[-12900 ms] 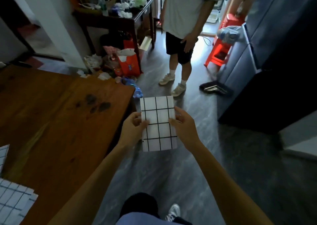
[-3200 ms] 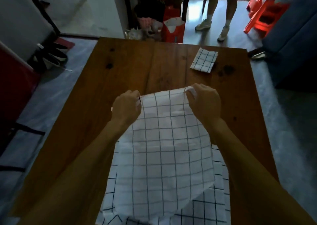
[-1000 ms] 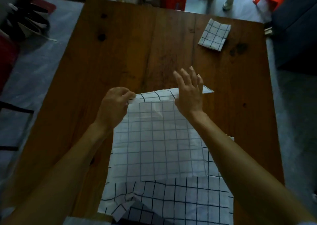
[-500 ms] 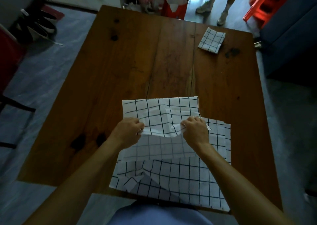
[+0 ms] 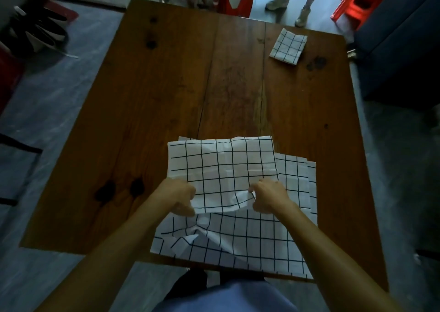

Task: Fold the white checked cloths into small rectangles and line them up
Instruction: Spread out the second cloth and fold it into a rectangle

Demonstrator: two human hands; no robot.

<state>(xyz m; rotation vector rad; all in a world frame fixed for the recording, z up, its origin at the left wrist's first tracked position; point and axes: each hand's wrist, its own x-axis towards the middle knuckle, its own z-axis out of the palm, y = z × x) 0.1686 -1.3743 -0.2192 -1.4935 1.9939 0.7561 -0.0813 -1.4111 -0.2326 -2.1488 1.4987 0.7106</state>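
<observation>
Pinching creased checked cloth (image 5: 221, 166) | left hand (image 5: 179, 198), right hand (image 5: 267, 196) | wooden table (image 5: 190, 85)

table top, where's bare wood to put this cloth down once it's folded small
Most of the table is bare: the whole left half and the middle, between the far edge and the cloth being folded. There is room just left of the folded cloth at the far right corner. The near edge is crowded with the unfolded cloths under left hand and right hand.
</observation>
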